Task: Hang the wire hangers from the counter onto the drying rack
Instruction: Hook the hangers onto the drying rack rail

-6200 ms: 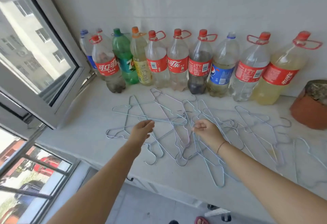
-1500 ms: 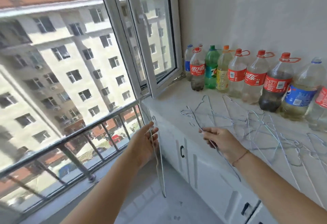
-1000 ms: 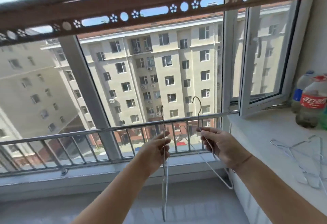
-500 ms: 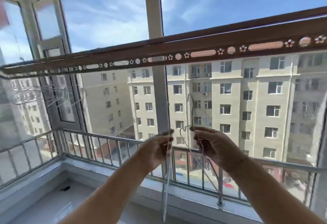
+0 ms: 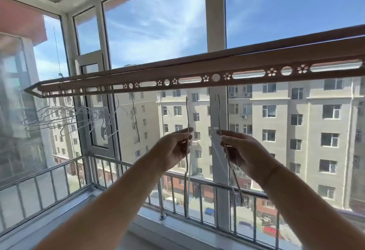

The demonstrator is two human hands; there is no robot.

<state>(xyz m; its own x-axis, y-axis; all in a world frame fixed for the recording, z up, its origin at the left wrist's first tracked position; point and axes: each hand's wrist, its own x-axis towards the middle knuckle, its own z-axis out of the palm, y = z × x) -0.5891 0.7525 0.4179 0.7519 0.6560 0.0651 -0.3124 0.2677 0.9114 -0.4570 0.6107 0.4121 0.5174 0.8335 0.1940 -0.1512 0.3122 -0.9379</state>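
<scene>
Left hand (image 5: 173, 148): pinches a wire hanger (image 5: 187, 115), hook upward, aimed at the drying rack (image 5: 197, 69) slots.
Right hand (image 5: 244, 154): pinches second hanger (image 5: 219, 115) likewise.
Rack's left end: other hangers (image 5: 55, 117) hang.

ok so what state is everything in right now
left hand, gripping left hanger
right hand, gripping right hanger
left hanger, hook up, below rack, not hung
right hanger, hook up, below rack, not hung
rack, other hangers hanging at its left end

Single head-worn wide-angle view, aimed forward and slightly up at window (image 5: 215, 22); drying rack (image 5: 197, 69) spanned close, 9 to 3 o'clock; left hand (image 5: 173, 149) and right hand (image 5: 243, 154) framed near centre, forearms entering from 6 o'clock.
</scene>
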